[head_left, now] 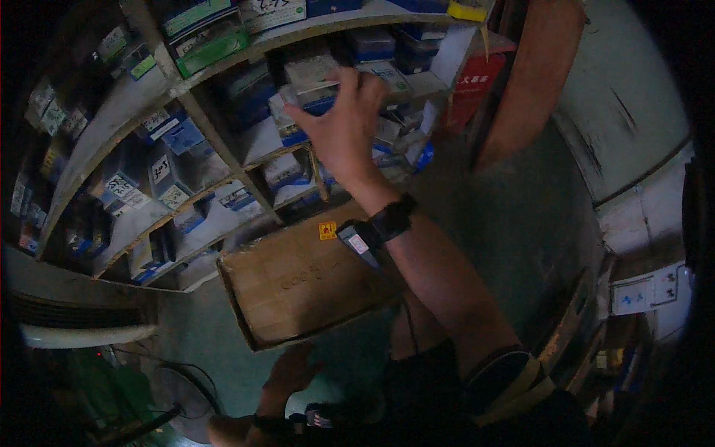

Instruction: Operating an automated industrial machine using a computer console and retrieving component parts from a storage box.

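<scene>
My right hand [344,123] is raised to a shelf compartment. Its thumb stretches left and its index finger points up, wide apart, in front of a small lidded box [313,71] with a blue lower part. The other fingers are bent; whether any of them touches the box I cannot tell. Beneath that box are more blue-and-white boxes [290,132]. My left hand [293,370] hangs low, fingers loosely apart and nothing seen in it, near the front edge of a large brown cardboard box [298,272]. Both wrists wear dark straps, and a small device sits on the right one.
Wooden shelving [212,130] packed with small labelled boxes spans the left and far side. A reddish-brown board [529,82] leans beside a red carton [474,86]. A round fan-like object [182,402] with a cable stands lower left. White cabinets line the right.
</scene>
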The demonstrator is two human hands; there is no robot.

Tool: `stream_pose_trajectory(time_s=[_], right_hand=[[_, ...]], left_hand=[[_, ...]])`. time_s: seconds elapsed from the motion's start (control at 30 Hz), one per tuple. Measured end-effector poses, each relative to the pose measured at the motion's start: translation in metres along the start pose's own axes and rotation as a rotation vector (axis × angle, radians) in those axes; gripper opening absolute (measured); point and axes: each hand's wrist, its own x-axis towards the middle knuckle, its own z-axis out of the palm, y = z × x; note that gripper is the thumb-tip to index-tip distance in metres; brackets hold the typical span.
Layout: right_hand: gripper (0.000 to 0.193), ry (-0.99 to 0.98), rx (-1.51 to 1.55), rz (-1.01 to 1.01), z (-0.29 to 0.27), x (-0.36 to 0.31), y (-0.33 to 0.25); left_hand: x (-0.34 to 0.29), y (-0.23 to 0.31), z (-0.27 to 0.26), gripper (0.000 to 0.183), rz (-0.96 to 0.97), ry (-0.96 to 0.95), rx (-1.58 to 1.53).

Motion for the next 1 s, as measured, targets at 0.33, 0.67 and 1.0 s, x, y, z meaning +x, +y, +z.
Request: stream_pose_trajectory(time_s=[0.33,0.67,1.0], right_hand=[[0.071,-0.024,-0.300,0.055,0.003,0.086,0.104],[0.081,-0.479,-0.664,0.049,0.011,0.146,0.142],[0.088,-0.667,0.556,0.515,-0.169,-0.018,0.034]], left_hand=[[-0.014,0.007,0.005,0.064,0.005,0.104,-0.089],[-0.014,-0.002,0.005,0.060,-0.065,0.073,-0.051],[-0.005,-0.013,-0.001,0.044,0.276,0.510,-0.531]])
